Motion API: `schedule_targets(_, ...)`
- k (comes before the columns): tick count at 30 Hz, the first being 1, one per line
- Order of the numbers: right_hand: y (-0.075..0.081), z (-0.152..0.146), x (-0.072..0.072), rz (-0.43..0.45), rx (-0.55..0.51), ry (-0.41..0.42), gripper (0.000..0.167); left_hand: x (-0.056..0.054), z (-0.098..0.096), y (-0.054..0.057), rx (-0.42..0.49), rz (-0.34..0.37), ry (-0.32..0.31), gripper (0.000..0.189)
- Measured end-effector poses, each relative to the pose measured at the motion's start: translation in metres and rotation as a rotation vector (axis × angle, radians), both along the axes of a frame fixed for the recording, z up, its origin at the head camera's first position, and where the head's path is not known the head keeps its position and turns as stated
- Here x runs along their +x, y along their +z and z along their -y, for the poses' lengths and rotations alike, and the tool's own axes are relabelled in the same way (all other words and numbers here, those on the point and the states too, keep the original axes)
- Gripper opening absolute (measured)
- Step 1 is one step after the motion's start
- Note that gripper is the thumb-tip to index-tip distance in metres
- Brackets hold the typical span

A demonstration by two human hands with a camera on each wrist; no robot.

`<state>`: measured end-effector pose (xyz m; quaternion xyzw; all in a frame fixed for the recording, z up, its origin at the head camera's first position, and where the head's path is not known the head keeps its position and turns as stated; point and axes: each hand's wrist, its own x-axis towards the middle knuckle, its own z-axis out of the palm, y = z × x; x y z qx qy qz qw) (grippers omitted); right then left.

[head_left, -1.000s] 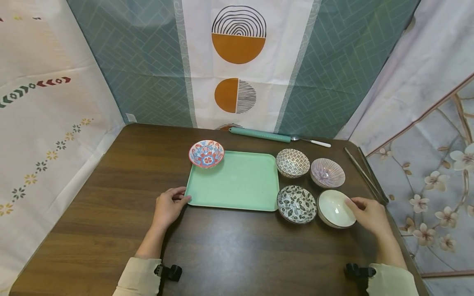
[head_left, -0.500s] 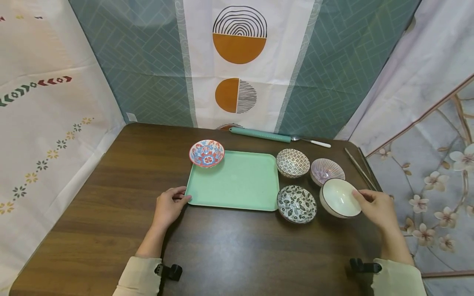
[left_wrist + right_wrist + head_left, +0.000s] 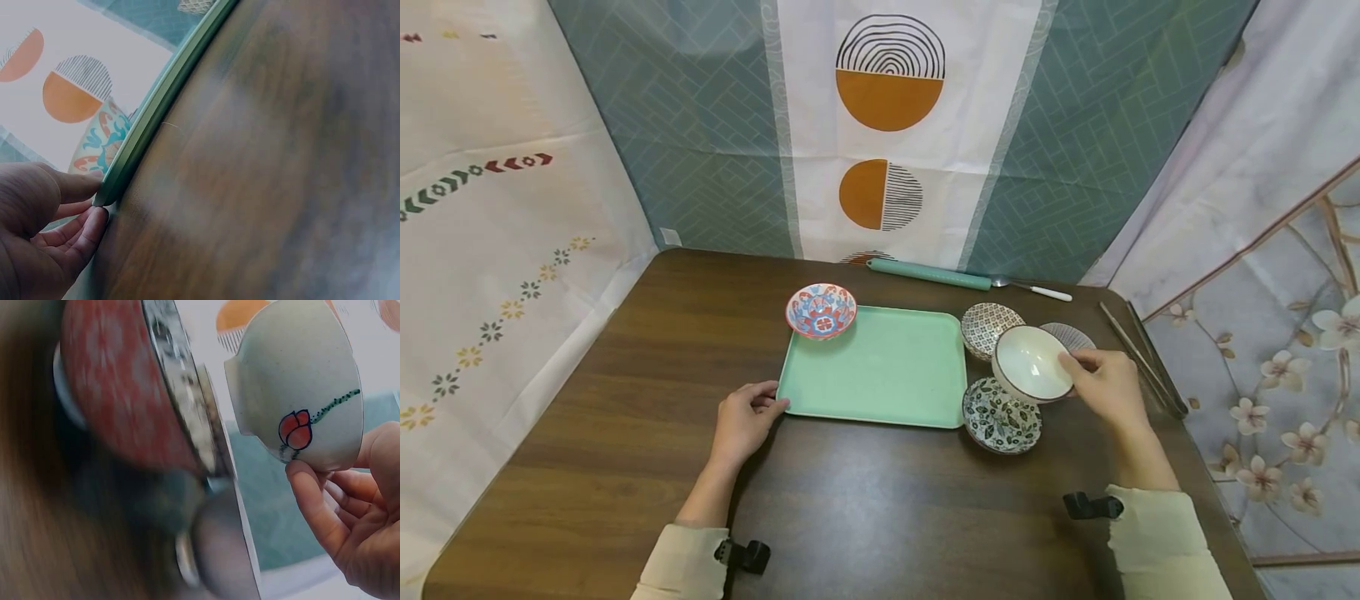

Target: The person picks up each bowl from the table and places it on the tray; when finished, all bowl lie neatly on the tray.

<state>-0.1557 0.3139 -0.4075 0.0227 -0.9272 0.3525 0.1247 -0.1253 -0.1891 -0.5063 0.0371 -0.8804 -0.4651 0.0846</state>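
Note:
My right hand (image 3: 1105, 387) pinches the right side of a white bowl (image 3: 1032, 363) with a dark rim. The bowl hangs tilted over the other bowls; in the right wrist view its outside (image 3: 300, 375) shows a painted red flower bud. At the front left corner of the green tray (image 3: 872, 367), my left hand (image 3: 745, 425) pinches the edge between thumb and fingers. On the tray's back left corner sits a red and blue patterned bowl (image 3: 822, 312). A leaf-patterned bowl (image 3: 1002, 417) and a brown checked bowl (image 3: 987, 325) stand at its right side. A purple striped bowl (image 3: 1070, 335) is partly hidden.
Along the back of the wooden table (image 3: 587, 417) lie a long green case (image 3: 928, 274) and a white-handled spoon (image 3: 1049, 292). Metal chopsticks (image 3: 1131, 343) lie by the right edge, next to a dark, narrow object (image 3: 1157, 358).
The white bowl has been lifted off the table and carried left and back by my right hand, now overlapping the other bowls in view. My left hand stays at the tray corner.

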Motion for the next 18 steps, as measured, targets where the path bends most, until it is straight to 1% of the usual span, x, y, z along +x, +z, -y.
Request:
schedule_targets(3, -0.001, 0.022, -0.008, 0.026, -0.034, 0.036, 0.029, 0.000, 0.000, 0.000, 0.001, 0.002, 0.000, 0.031)
schedule_targets(8, -0.006, 0.058, -0.020, 0.086, -0.088, 0.102, 0.026, 0.000, 0.001, -0.002, 0.001, 0.001, -0.002, 0.032)
schedule_targets(14, -0.013, 0.098, -0.028, 0.123, -0.122, 0.153, 0.023, 0.000, 0.002, -0.003, 0.006, 0.011, -0.007, 0.032)
schedule_targets(18, -0.016, 0.122, -0.031, 0.149, -0.142, 0.166, 0.021, 0.000, 0.003, -0.003, 0.011, 0.016, -0.009, 0.032)
